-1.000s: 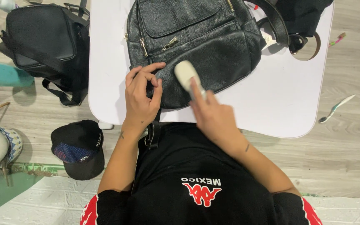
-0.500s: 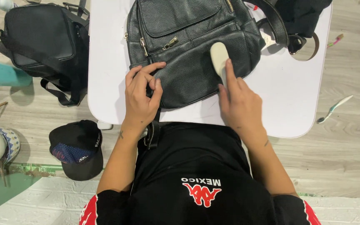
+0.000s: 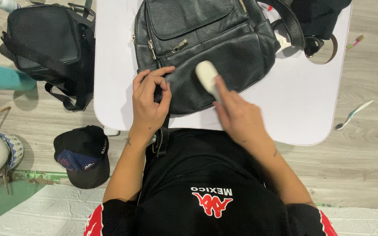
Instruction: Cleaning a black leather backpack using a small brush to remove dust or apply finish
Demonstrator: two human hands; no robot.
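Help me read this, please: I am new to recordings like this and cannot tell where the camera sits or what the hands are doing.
The camera is worn on the person's head and looks straight down, so you see their own black shirt at the bottom and both arms reaching forward. There is no machine here, only two bare hands.

In front of them is a small white table with a black leather backpack lying on it. The left hand rests on the backpack's lower left corner, fingers curled against the leather. The right hand holds a pale oblong brush or sponge pressed against the front pocket; which of the two it is I cannot tell.

On the wooden floor lie a second black bag, a black cap and a toothbrush.
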